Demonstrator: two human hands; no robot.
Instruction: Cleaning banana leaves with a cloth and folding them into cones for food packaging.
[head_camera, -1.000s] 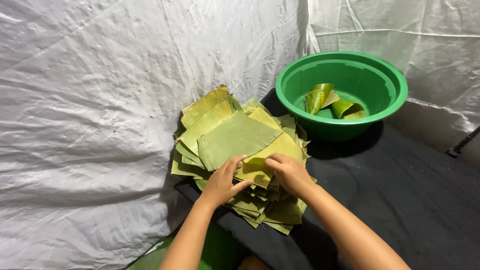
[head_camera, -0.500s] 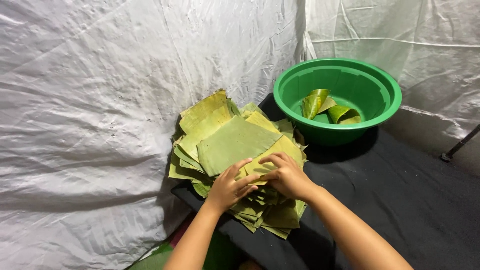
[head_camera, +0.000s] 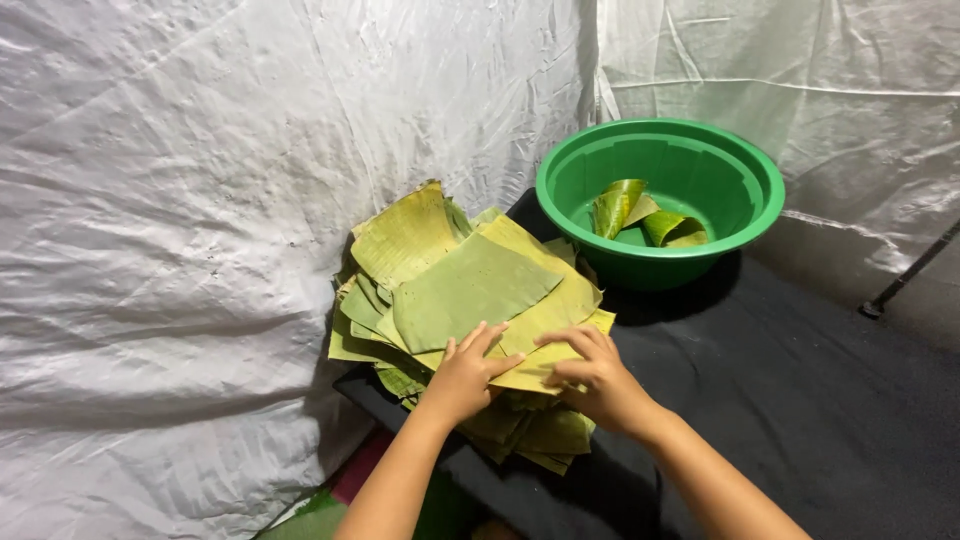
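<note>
A thick stack of cut green leaf pieces (head_camera: 450, 285) lies at the left end of a black table (head_camera: 800, 400). My left hand (head_camera: 468, 372) rests on the near side of the stack, fingers spread over a yellowish leaf piece (head_camera: 545, 352). My right hand (head_camera: 592, 378) pinches the same piece from the right. A green plastic basin (head_camera: 745, 205) stands behind, holding a few folded leaf cones (head_camera: 640, 212).
White plastic sheeting (head_camera: 180, 200) hangs close behind and to the left of the stack and behind the basin. The table's near left corner sits just under the stack. A dark rod (head_camera: 905, 275) leans at the right edge.
Both hands have shifted slightly on the yellowish leaf piece, with the right fingers now curled over its edge. The stack and basin stay where they were.
</note>
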